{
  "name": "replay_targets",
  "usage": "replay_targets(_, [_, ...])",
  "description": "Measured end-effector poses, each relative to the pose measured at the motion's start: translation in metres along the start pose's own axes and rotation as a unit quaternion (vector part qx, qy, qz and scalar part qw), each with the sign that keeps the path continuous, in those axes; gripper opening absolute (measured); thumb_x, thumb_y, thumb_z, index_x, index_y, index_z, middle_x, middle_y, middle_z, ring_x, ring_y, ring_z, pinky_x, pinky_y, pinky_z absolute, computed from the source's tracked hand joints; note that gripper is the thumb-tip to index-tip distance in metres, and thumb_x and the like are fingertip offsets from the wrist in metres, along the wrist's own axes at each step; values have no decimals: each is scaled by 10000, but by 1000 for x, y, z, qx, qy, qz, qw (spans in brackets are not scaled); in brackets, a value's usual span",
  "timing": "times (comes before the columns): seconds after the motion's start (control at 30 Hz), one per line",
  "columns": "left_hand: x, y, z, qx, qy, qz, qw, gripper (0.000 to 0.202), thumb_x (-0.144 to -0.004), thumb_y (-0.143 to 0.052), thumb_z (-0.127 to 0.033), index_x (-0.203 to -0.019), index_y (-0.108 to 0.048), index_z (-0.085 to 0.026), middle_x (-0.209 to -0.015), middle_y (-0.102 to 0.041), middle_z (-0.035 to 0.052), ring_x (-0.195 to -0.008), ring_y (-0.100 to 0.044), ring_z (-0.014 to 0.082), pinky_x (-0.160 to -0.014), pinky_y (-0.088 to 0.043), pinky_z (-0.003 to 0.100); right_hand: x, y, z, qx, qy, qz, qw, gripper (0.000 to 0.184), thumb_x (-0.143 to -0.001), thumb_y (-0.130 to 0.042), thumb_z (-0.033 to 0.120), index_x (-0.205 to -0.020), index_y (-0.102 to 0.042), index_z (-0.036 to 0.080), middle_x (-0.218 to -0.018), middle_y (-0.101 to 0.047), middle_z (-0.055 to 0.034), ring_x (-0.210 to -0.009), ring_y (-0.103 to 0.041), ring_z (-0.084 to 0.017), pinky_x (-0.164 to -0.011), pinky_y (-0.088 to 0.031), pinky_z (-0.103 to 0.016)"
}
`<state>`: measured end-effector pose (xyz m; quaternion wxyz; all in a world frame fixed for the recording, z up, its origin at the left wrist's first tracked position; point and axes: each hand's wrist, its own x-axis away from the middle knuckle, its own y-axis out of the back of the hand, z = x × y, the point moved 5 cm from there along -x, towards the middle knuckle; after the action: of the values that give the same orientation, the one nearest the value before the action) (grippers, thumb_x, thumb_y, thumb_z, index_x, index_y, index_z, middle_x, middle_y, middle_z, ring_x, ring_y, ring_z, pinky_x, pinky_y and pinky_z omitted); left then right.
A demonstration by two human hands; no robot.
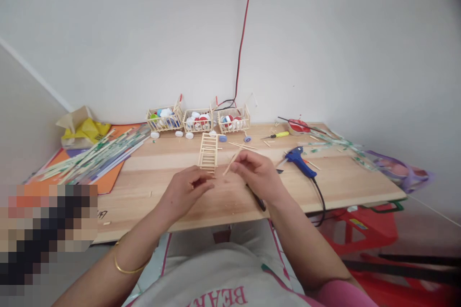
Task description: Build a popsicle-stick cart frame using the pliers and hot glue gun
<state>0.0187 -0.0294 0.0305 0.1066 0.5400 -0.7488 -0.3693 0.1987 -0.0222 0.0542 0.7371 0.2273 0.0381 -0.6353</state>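
A small ladder-like frame of thin wooden sticks lies in the middle of the table. At its near end is my left hand, fingers curved and thumb apart from them, the fingertips close to or touching the lowest rungs. My right hand pinches a thin wooden stick between thumb and forefinger, slanting down to the right of the frame. Under my right hand a dark-handled tool is partly hidden. Behind the frame, several loose sticks lie on the wood.
Three stick-built carts full of bottle caps stand along the wall. A blue glue gun, yellow-handled screwdriver and red bowl are right. Bundled sticks cover an orange sheet left. A red stool stands below.
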Motion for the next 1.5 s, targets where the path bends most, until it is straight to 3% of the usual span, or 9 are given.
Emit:
replay_targets(0.13, [5,9,10,6,15,-15,1000,271,-875,-490,-342,-718,-645,-184,-678,-615,6,-648,-549,132,-617,-400,231,-6,40,-1,-83,11,-85,993,202,-787,-642,371,-713,-575,196,-657,-558,14,-610,-504,-114,-591,-411,-248])
replay_targets(0.23, [11,23,16,4,51,-71,996,293,-892,-451,-367,-854,-677,-186,-615,-570,-5,-594,-523,134,-595,-402,236,-7,56,-4,-114,16,-118,986,224,-771,-663,404,-728,-580,200,-647,-546,9,-605,-490,-115,-587,-416,-253])
replay_targets(0.37, [19,49,0,-56,16,-203,977,368,-851,-519,-304,-1207,-575,-226,-939,-617,47,-691,-543,145,-691,-444,274,-3,42,-13,-97,-39,-76,992,270,-748,-675,437,-705,-572,191,-639,-540,8,-604,-484,-114,-582,-420,-251])
replay_targets(0.47, [25,57,-23,-86,3,-294,952,315,-820,-563,-268,-1125,-625,-221,-1035,-614,67,-774,-561,160,-751,-451,290,1,19,-19,-110,-75,-25,991,268,-754,-667,426,-701,-572,181,-642,-530,20,-600,-473,-102,-588,-405,-238])
replay_targets(0.6, [10,24,-37,71,48,-147,985,188,-830,-553,-302,-879,-708,-207,-885,-700,32,-823,-611,176,-758,-456,266,4,-3,-19,-128,-97,30,987,233,-772,-654,383,-702,-572,176,-626,-515,41,-578,-446,-84,-574,-366,-222])
replay_targets(0.83, [-10,-29,-25,280,189,35,941,228,-752,-629,-359,-825,-741,-175,-701,-688,33,-661,-595,147,-615,-436,251,3,-11,-15,-114,-134,75,982,225,-756,-650,369,-689,-584,165,-606,-561,37,-567,-504,-86,-560,-392,-222])
replay_targets(1.0, [-11,-37,-22,407,241,54,879,228,-685,-705,-366,-753,-724,-150,-704,-675,52,-668,-584,137,-625,-419,248,2,-10,-14,-109,-133,107,979,215,-769,-624,375,-743,-576,166,-636,-582,26,-582,-551,-101,-574,-444,-241])
replay_targets(1.2, [-9,-32,-21,495,282,-13,822,232,-605,-778,-347,-665,-691,-140,-724,-626,38,-649,-518,110,-605,-395,236,13,-2,11,23,27,80,996,374,-699,-697,241,-1029,-523,207,-887,-571,-17,-791,-551,-138,-745,-459,-290])
replay_targets(1.5, [-7,-41,-29,517,259,-8,816,221,-655,-758,-340,-736,-706,-141,-767,-640,32,-690,-521,105,-647,-391,232,21,-3,20,123,104,28,987,131,-753,-598,152,-832,-510,208,-808,-551,-6,-763,-535,-141,-706,-427,-270])
